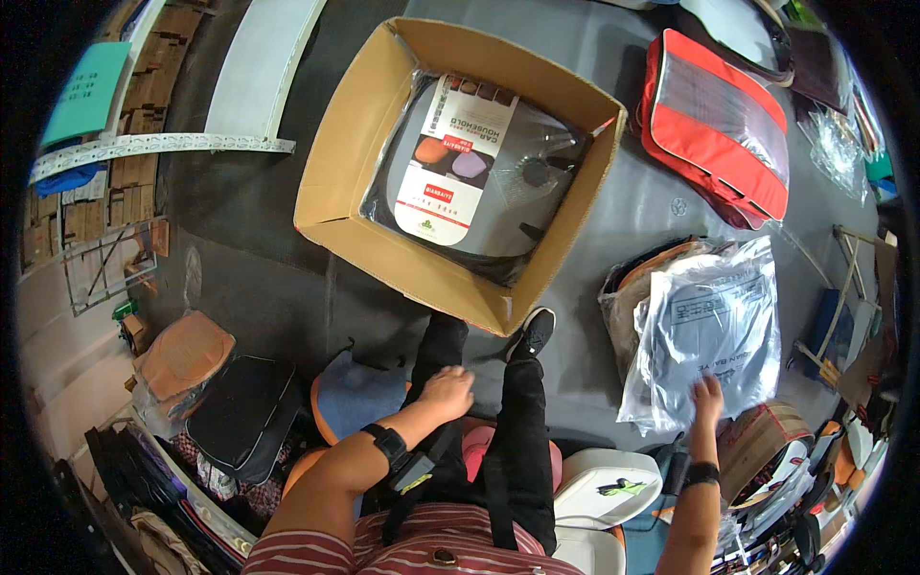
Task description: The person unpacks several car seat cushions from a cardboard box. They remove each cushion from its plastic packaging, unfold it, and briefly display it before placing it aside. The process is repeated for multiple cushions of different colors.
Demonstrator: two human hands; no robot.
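Observation:
My left hand (448, 393) is held above my lap with its fingers curled in, and nothing shows in it. To the right, my right hand (707, 399) has its fingers closed at the near edge of a clear plastic bag (714, 316) with dark print and something grey and flat inside. That bag overlaps other bagged, flat items (628, 297) on the floor. In front of my feet stands an open cardboard box (335, 182). Inside it lies a plastic-wrapped grey cushion (517, 182) with a white printed card sleeve.
A red zipped case (714, 129) with a clear window lies at the far right. White seats (604, 484) and an orange-and-blue seat (359, 393) are close around me. A black bag (244, 417) sits at left; a white metal rack (163, 144) stands far left. A round cardboard item (762, 446) lies right.

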